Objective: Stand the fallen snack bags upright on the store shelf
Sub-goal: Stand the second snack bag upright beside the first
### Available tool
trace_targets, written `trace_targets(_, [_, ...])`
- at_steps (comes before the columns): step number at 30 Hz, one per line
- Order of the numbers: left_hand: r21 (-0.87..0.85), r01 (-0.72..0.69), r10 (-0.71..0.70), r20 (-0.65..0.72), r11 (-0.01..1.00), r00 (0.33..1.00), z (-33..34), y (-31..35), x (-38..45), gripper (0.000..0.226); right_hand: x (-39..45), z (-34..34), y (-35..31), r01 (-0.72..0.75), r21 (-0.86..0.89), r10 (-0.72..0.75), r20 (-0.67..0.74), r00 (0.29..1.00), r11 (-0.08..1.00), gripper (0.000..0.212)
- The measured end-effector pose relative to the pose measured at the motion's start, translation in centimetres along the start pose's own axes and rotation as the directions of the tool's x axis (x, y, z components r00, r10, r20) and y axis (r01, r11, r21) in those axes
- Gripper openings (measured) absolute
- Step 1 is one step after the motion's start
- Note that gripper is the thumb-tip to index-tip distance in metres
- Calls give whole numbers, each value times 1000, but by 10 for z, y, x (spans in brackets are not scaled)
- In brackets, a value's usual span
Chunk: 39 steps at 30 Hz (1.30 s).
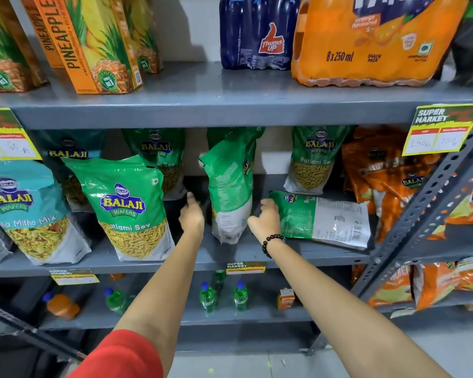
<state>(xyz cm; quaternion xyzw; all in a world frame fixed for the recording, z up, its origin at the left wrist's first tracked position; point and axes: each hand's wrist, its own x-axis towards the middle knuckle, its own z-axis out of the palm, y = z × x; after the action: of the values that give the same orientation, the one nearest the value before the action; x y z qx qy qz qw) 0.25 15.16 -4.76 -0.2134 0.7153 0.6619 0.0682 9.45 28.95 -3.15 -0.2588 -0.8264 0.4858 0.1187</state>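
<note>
Head view, near to far: two bare forearms reach up from six o'clock toward the middle shelf (257,257). Left hand (191,216), loosely spread with a finger pointing inward, hovers just left of the upright bag (230,184) and seems not to touch it. Right hand (265,219), wearing a bead bracelet (272,244), curls its fingers over the near left edge of the flat bag (322,219), apparently starting a grip; whether it has really closed on the film I cannot tell. That flat bag lies back side up at about three o'clock from the hands, barcode toward the aisle. The upright bag stands turned edge-on at twelve o'clock, leaning slightly. Likely both are light, puffy and crinkly, with slick film and brittle contents, so a squeeze mid-body would crush them. Better to pinch the stiff top seam and steady the gusseted base. Farther back, a third green bag (314,159) stands at one o'clock.
</note>
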Motion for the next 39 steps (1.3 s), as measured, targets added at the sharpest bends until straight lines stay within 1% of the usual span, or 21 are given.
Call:
trace_targets(2, [-4,43,-43,92,999,995,5,6,-14,73,-5,4,4,44,-28,-43,40,998,999,52])
trace_targets(3, [17,28,-30,102,999,994,7,7,-19,72,-8,6,3,55,-37,-52,72,996,998,52])
trace_targets(4, [45,-6,2,86,999,996,8,6,-20,72,-10,9,2,66,-42,-62,89,994,997,56])
trace_targets(7, [124,-86,86,1,989,996,8,-1,-20,75,-13,13,-4,68,-26,-65,120,991,997,80])
trace_targets(9, [83,-83,81,30,993,996,7,-8,-17,74,-9,12,-7,65,5,-65,134,989,998,89])
trace_targets(11, [43,-73,71,62,996,996,7,-11,-15,67,-2,7,-9,67,-12,-65,117,991,998,91])
trace_targets(13, [3,-100,100,6,995,995,6,-8,-8,57,6,3,-11,69,-55,-63,109,992,996,86])
trace_targets(15, [-26,-108,108,-13,994,994,5,-1,1,49,15,-1,-11,58,-24,-54,150,987,998,84])
trace_targets(16, [-41,-100,101,26,994,995,4,3,7,49,20,-3,-10,55,15,-57,170,984,998,86])
trace_targets(18, [-79,-96,109,174,992,979,2,10,15,55,33,-11,-4,38,98,-60,230,971,994,84])
trace_targets(20, [-55,-119,131,313,991,941,1,10,29,80,45,-19,0,33,173,-86,313,946,984,75])
trace_targets(22, [35,-146,119,412,989,903,-2,5,43,111,48,-27,-4,23,182,-84,335,938,983,75])
trace_targets(23, [62,-163,116,464,985,878,-2,6,40,111,49,-29,-5,14,188,-79,341,937,982,72])
trace_targets(25, [49,-206,145,555,977,819,-2,12,20,86,49,-28,-6,-28,246,-60,341,938,969,61])
trace_targets(26, [46,-224,160,565,973,810,0,13,14,78,48,-26,-4,-41,267,-47,317,947,963,57])
trace_targets(29, [16,-275,236,465,961,853,2,11,3,63,44,-17,5,-65,354,-41,285,958,933,51])
trace_targets(32, [17,-288,261,374,957,890,2,5,-4,56,41,-8,14,-41,392,-87,302,949,919,65])
trace_targets(33, [14,-289,266,351,957,898,2,4,-5,57,40,-6,15,-16,396,-114,303,946,918,70])
trace_targets(35, [17,-298,277,325,954,904,-1,-1,-6,62,39,-6,15,10,395,-141,304,942,919,69])
trace_targets(38, [69,-311,277,301,948,913,-8,-5,-12,82,36,-9,14,21,389,-154,315,937,921,66])
trace_targets(39, [90,-321,285,283,943,916,-10,-6,-17,80,35,-10,15,31,379,-162,318,934,925,67])
